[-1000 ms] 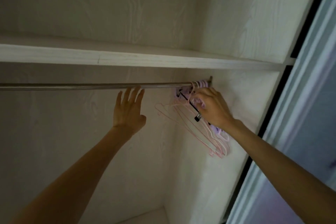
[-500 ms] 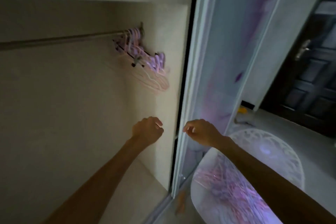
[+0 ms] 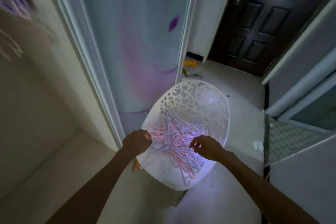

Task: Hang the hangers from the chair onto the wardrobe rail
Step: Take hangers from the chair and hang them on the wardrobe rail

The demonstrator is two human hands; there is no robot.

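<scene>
Both my arms reach down at frame centre over the hangers on the white chair; left hand curled shut, seemingly empty; right hand loosely spread.

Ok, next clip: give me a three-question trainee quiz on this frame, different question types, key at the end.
1. True or false: the tangled pile of pink and lilac wire hangers lies on the seat of the white plastic chair with the lace-pattern back.
2. Which hand is curled into a fist at the pile's edge? A) left hand B) right hand
3. Fill in: the dark panelled door stands at the upper ____ of the view.

Key: 1 true; 2 A; 3 right.
</scene>
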